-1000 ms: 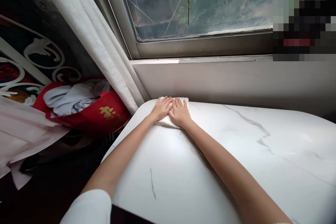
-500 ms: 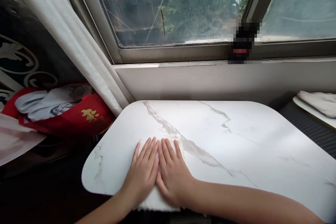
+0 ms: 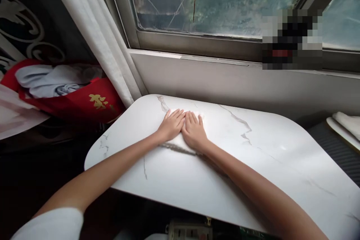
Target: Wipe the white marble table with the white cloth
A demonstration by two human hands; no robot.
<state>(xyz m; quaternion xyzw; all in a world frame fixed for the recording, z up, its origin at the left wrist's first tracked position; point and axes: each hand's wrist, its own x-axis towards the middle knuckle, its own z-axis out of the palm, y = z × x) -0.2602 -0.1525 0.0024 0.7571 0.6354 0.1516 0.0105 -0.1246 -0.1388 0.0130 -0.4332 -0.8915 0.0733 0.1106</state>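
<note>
Both palms lie flat on a white cloth [image 3: 180, 143] spread on the white marble-patterned table [image 3: 242, 187]. My left hand [image 3: 171, 125] rests on the cloth's left part, fingers stretched out toward the window. Beside it, my right hand [image 3: 194, 129] presses on the right part, its fingers also straight and its fingertips close to those of the left. The cloth's near edge shows between the wrists and is slightly raised; much of the rest is hidden under the hands.
A window [image 3: 225, 3] and pale wall [image 3: 197, 75] stand behind the table. At left hang a white curtain [image 3: 92, 26] and a red bag [image 3: 73, 101] with grey clothes. Folded white fabric [image 3: 347, 123] lies at right. A box-like object [image 3: 189, 230] sits below the table's front edge.
Both hands have slid the cloth away from me, from the table's near edge toward the wall. My arms are now stretched further out, and the view has tilted.
</note>
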